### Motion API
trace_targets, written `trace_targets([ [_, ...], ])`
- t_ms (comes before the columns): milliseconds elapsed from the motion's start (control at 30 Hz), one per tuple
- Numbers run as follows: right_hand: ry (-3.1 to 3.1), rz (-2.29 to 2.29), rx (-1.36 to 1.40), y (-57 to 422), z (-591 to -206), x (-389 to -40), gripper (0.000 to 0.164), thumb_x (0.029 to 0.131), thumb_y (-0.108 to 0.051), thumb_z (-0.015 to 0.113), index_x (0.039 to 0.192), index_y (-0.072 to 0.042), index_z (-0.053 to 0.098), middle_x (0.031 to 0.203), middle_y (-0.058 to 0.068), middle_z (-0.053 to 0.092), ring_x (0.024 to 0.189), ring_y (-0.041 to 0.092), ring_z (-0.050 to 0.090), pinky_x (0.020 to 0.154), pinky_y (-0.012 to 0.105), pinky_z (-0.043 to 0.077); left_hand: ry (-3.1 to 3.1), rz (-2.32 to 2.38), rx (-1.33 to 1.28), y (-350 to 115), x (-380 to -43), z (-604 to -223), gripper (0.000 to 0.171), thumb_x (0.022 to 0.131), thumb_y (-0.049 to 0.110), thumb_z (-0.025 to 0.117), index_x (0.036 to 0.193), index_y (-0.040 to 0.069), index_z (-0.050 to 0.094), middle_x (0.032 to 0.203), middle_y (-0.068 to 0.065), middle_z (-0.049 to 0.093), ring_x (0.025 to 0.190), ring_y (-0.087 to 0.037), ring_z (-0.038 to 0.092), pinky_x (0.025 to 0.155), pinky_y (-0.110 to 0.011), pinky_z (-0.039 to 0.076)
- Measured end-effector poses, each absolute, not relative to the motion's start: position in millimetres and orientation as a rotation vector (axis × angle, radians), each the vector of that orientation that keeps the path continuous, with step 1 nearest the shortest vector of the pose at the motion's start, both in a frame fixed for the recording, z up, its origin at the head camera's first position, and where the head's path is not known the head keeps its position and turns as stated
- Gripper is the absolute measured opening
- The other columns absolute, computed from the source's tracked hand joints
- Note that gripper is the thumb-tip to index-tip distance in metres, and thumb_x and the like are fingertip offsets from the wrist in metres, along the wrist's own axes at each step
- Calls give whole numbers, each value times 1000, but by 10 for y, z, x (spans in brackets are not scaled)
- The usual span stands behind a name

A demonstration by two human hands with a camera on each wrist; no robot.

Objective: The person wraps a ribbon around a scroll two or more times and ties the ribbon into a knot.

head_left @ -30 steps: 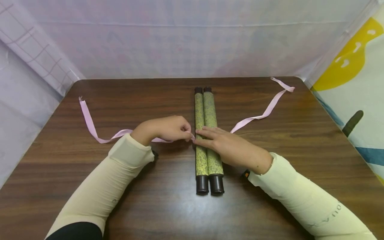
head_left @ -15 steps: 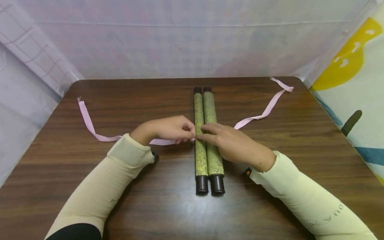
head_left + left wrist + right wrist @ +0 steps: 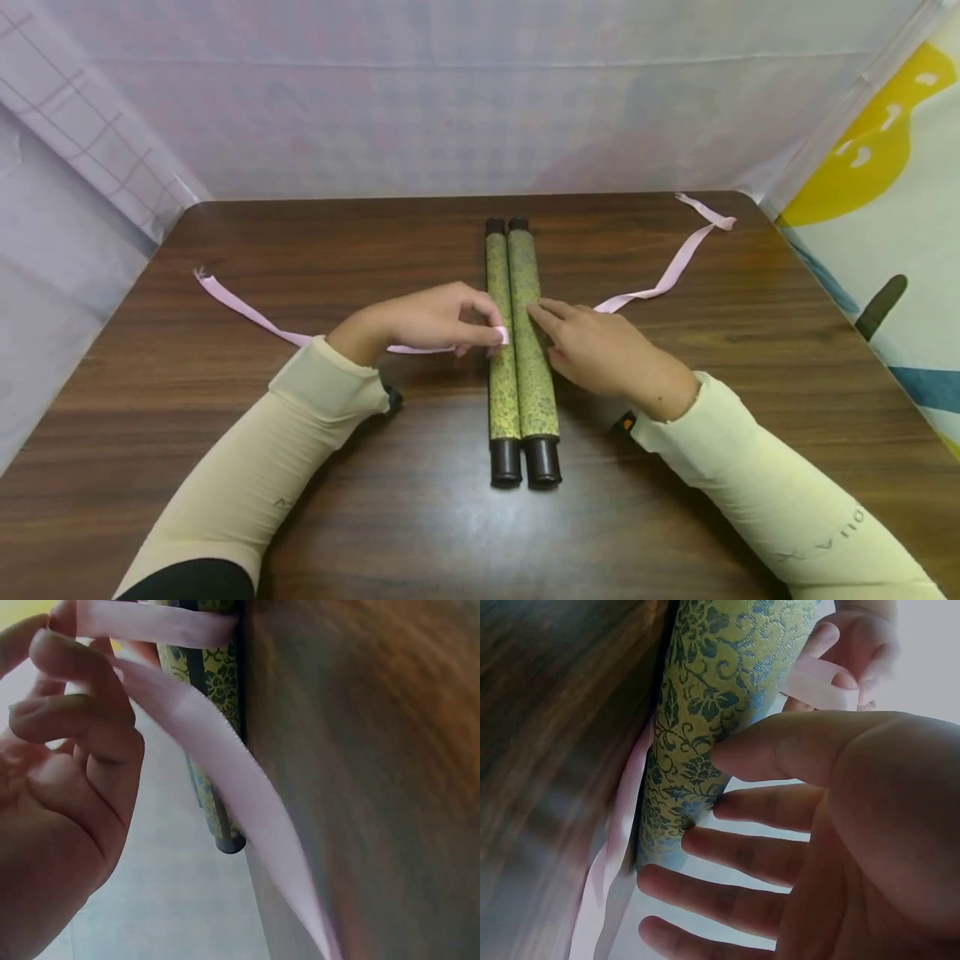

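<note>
"What is the left hand (image 3: 438,323) doing?"

"It pinches the pink ribbon (image 3: 240,780) between thumb and finger, a short bit of it showing at the tips, just above the left brocade roll (image 3: 503,400). Whether those fingertips touch the roll cannot be told."

"And the right hand (image 3: 611,354)?"

"Its fingers are extended and spread, clasped round nothing. The thumb and the nearest fingertips seem to rest against the side of the right brocade roll (image 3: 536,375)."

"Where do the rolls lie?"

"Side by side on the wooden table (image 3: 405,517), pointing away from the person, with dark caps (image 3: 506,462) at their ends. The brocade is yellow-green with dark blue flowers and scrolling leaves."

"How does the ribbon run?"

"One stretch goes from the pinch down to the foot of the left roll. The tail beyond the pinch trails to a frayed end on the table's left. On the other side, the ribbon leaves the right roll's underside and twists toward the far right corner."
</note>
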State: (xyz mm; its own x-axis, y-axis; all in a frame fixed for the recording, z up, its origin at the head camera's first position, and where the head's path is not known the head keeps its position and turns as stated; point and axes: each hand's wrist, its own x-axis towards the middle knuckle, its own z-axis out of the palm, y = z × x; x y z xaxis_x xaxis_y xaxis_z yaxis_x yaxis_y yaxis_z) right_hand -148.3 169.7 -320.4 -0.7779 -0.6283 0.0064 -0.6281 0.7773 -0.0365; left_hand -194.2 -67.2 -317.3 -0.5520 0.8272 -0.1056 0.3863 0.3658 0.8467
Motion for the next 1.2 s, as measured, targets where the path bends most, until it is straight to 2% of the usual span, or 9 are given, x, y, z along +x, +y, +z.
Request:
trace_targets([
  [67, 2949, -61, -1049, 1702, -3196, -1486, 62, 84, -16, 57, 142, -2, 38, 141, 19, 45, 112, 37, 52, 71, 50, 55, 2121, 1125, 1060, -667, -1944, -3184, 21, 93, 28, 58, 95, 9, 69, 98, -11, 61, 60, -23, 56, 56, -44, 54],
  [133, 2937, -68, -1047, 1717, -3184, -1496, 62, 84, -16, 57, 142, -3, 38, 139, 19, 47, 109, 35, 54, 68, 49, 55, 2124, 1154, 1056, -660, -1943, -3188, 23, 93, 29, 59, 95, 9, 69, 101, -9, 59, 62, -24, 57, 57, -46, 54],
  [267, 2916, -82, -1008, 1783, -3137, -1529, 58, 84, -18, 59, 139, -6, 44, 129, 17, 56, 96, 29, 60, 65, 48, 55, 2078, 1219, 985, -654, -1925, -3176, 27, 92, 32, 59, 98, 7, 68, 93, -19, 61, 61, -30, 54, 48, -33, 48],
  [367, 2923, -87, -986, 1854, -3100, -1571, 46, 83, -17, 61, 128, -8, 56, 113, 13, 65, 86, 26, 61, 64, 48, 54, 2043, 1268, 919, -653, -1910, -3170, 28, 91, 30, 61, 102, 6, 67, 85, -28, 61, 56, -34, 51, 41, -23, 38],
  [500, 2948, -91, -976, 1936, -3067, -1615, 28, 82, -16, 63, 108, -9, 65, 97, 9, 70, 81, 26, 62, 61, 49, 53, 2036, 1321, 892, -645, -1903, -3168, 23, 91, 25, 62, 106, 8, 66, 80, -32, 60, 57, -38, 52, 42, -21, 40],
  [633, 2949, -108, -978, 1967, -3070, -1635, 20, 82, -18, 64, 100, -11, 67, 91, 7, 71, 76, 25, 62, 58, 48, 52, 2082, 1357, 911, -628, -1918, -3167, 19, 91, 22, 62, 106, 11, 66, 78, -29, 63, 61, -44, 54, 43, -24, 43],
  [900, 2916, -136, -1052, 1969, -3135, -1665, 13, 80, -17, 66, 93, -14, 67, 78, 2, 67, 63, 19, 57, 53, 43, 50, 2163, 1461, 886, -614, -1927, -3169, 21, 89, 27, 64, 106, 14, 68, 64, -22, 59, 48, -27, 49, 33, -21, 33],
  [1100, 2909, -120, -1050, 1985, -3137, -1684, 13, 81, -18, 65, 94, -16, 67, 79, 1, 67, 63, 18, 57, 52, 42, 50, 2177, 1539, 840, -591, -1936, -3189, 20, 85, 23, 69, 101, 12, 70, 66, -24, 62, 44, -21, 47, 32, -22, 33],
  [1200, 2912, -107, -1040, 2001, -3128, -1692, 15, 82, -18, 64, 96, -17, 68, 83, 2, 69, 68, 20, 60, 54, 44, 52, 2178, 1573, 783, -576, -1926, -3203, 20, 82, 22, 73, 98, 11, 69, 69, -18, 65, 44, -19, 49, 34, -23, 38],
])
